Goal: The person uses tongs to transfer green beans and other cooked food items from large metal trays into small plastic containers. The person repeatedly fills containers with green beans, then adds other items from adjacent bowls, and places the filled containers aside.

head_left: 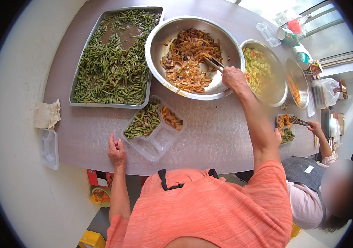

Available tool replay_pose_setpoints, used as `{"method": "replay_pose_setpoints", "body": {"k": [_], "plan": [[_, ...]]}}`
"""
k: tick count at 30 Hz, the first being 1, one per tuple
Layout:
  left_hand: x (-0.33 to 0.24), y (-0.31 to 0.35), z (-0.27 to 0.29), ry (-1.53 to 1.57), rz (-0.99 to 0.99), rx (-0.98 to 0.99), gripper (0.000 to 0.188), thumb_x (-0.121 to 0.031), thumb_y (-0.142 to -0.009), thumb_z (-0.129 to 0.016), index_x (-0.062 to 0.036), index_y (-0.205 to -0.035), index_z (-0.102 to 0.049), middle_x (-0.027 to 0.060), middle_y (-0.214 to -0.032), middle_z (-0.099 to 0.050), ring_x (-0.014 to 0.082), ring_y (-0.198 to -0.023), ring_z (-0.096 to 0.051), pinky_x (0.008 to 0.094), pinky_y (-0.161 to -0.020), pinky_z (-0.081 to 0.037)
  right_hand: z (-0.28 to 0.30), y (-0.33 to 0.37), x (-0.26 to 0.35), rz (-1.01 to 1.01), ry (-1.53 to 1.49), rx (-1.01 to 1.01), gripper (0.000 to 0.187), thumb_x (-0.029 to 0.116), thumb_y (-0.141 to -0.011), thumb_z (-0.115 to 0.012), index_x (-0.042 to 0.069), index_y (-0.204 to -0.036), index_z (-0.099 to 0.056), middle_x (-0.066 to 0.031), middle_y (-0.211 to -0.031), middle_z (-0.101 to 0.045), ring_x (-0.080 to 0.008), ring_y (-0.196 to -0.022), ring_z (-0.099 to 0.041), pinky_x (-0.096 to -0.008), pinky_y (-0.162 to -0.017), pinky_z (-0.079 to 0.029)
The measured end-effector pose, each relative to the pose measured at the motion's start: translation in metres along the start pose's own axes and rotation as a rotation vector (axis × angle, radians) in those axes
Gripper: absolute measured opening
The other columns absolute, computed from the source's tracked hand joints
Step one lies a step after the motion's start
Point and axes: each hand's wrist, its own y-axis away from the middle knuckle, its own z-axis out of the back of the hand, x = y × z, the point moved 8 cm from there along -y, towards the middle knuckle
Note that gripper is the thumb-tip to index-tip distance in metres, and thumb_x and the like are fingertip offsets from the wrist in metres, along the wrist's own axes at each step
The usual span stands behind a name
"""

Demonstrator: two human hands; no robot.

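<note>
My right hand (234, 77) grips metal tongs (213, 63), their tips in the brown cooked food (191, 58) inside a large steel bowl (153, 45). Resting on the table edge, my left hand (117, 151) is empty, its fingers apart and slightly curled. Beside it lies a clear plastic compartment tray (155, 153). Green beans (144, 122) fill one of the tray's compartments, and a smaller one holds some brown food (171, 118). Its nearer compartments hold nothing. At the far left, a big metal pan (75, 93) is spread with cut green beans (110, 66).
Right of the bowl stand a steel basin (280, 82) of pale green vegetables and another basin (304, 80) with orange food. A co-worker at the right uses tongs (299, 121) over a filled tray (284, 128). A clear tray (49, 149) and brown paper (47, 115) lie left.
</note>
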Motion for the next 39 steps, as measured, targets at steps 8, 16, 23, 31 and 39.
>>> {"method": "replay_pose_setpoints", "body": {"k": [8, 16, 23, 31, 39], "plan": [[0.002, 0.0, -0.001, 0.0, -0.009, 0.001, 0.037, -0.014, -0.089, -0.061, -0.0035, -0.124, -0.054, 0.0039, -0.067, -0.054, 0.0156, -0.055, -0.05, 0.0314, -0.054, -0.045, -0.003, 0.015, -0.003, -0.008, -0.375, 0.04, 0.024, 0.022, -0.08, -0.063, -0.001, -0.083, -0.069, -0.0234, -0.08, -0.067, -0.0373, -0.082, -0.067, -0.0451, -0.076, -0.052], [0.003, -0.001, 0.0, -0.026, -0.006, -0.013, 0.036, -0.014, -0.089, -0.061, -0.0054, -0.123, -0.055, 0.0037, -0.067, -0.053, 0.016, -0.057, -0.051, 0.0323, -0.056, -0.045, 0.036, 0.067, 0.033, 0.074, -0.564, 0.048, 0.024, 0.022, -0.083, -0.063, 0.004, -0.097, -0.071, -0.0211, -0.075, -0.066, -0.0308, -0.071, -0.067, -0.0414, -0.069, -0.052], [0.002, 0.0, 0.0, -0.067, -0.038, -0.033, 0.036, -0.016, -0.087, -0.063, -0.0051, -0.121, -0.056, 0.0058, -0.069, -0.057, 0.0185, -0.055, -0.053, 0.0328, -0.053, -0.046, 0.047, 0.087, 0.041, 0.206, -0.306, -0.071, 0.021, 0.022, -0.085, -0.063, 0.003, -0.091, -0.066, -0.0201, -0.076, -0.066, -0.0358, -0.076, -0.067, -0.0451, -0.071, -0.052], [0.002, -0.001, 0.001, -0.068, -0.045, -0.023, 0.036, -0.015, -0.087, -0.063, -0.005, -0.121, -0.056, 0.0059, -0.068, -0.057, 0.0188, -0.055, -0.054, 0.0333, -0.053, -0.046, 0.062, 0.1, 0.048, 0.242, -0.222, -0.099, 0.02, 0.022, -0.085, -0.063, 0.002, -0.086, -0.063, -0.0199, -0.073, -0.065, -0.0363, -0.074, -0.066, -0.0461, -0.068, -0.051], [0.0, -0.001, 0.002, -0.065, -0.064, -0.057, 0.035, -0.014, -0.086, -0.063, -0.0051, -0.12, -0.057, 0.0057, -0.067, -0.057, 0.0193, -0.055, -0.054, 0.0337, -0.053, -0.047, 0.099, 0.142, 0.052, 0.309, -0.412, -0.159, 0.016, 0.017, -0.084, -0.064, 0.002, -0.085, -0.06, -0.02, -0.068, -0.062, -0.0367, -0.068, -0.063, -0.0449, -0.062, -0.048]]}}
